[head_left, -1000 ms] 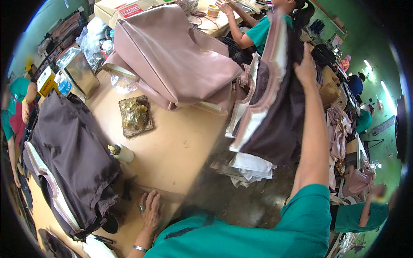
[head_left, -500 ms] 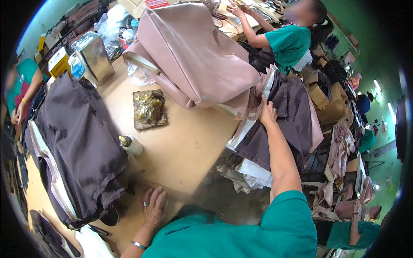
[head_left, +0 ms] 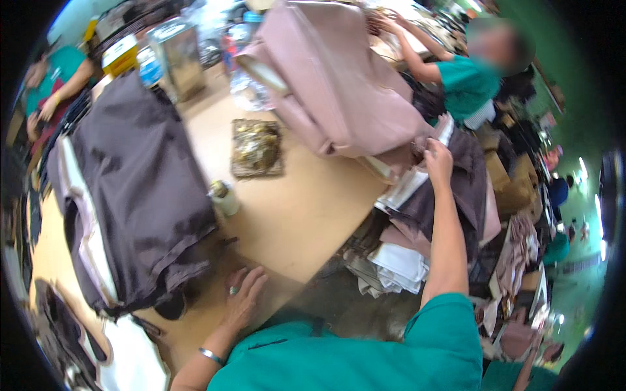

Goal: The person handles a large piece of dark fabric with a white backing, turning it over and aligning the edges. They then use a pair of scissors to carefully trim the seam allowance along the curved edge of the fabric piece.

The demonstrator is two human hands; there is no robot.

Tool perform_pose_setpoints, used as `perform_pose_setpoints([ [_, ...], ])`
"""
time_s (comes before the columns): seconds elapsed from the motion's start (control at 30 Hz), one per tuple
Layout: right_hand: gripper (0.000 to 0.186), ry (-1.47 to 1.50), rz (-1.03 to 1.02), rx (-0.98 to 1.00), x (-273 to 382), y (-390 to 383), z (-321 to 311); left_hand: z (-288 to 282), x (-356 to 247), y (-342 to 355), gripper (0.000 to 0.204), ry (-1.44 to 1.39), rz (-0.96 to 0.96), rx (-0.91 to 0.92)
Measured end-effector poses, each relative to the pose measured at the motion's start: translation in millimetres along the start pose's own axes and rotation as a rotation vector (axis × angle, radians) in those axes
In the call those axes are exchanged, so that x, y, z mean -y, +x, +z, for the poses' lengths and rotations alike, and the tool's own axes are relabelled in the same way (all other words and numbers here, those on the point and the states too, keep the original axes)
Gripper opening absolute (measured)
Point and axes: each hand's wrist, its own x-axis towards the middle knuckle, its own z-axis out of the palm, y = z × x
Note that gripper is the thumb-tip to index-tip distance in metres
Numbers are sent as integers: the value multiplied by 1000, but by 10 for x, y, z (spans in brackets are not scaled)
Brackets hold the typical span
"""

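Observation:
My left hand point(head_left: 244, 296), with a ring on a finger and a metal bangle at the wrist, rests on the tan tabletop point(head_left: 313, 218). Its fingers are slightly spread and hold nothing. Reaching to the right, my right hand point(head_left: 438, 159) is closed at the edge of a dark fabric piece point(head_left: 466, 163) with white edging, draped over the table's edge. The fingertips are blurred, but they appear to pinch that edge. Just beyond lies a heap of dusty-pink leather-like pieces point(head_left: 339, 78), touching the dark fabric. Pink material shows under the dark piece's near corner.
A stack of dark fabric pieces point(head_left: 140, 189) covers the left side. Between the piles are a glue-crusted block point(head_left: 256, 150) and a small bottle point(head_left: 224, 199). A metal tin point(head_left: 176, 62) stands behind. One co-worker point(head_left: 473, 81) works across the table, another point(head_left: 62, 78) at far left. White folded cloth point(head_left: 399, 264) hangs lower right.
My right hand has lifted slightly and its grip has turned at the dark fabric's edge. Pink material now shows at the near corner. The whole view has shifted; my left hand stays on the table.

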Motion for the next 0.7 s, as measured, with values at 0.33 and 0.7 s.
perform_pose_setpoints([
  [0.33,22,823,-658,-26,3591,-2226,-495,-632,13,-406,37,-203,-68,400],
  [0.7,33,954,-1061,530,5781,-2961,-607,-1898,854,-2696,25,133,-347,-607],
])
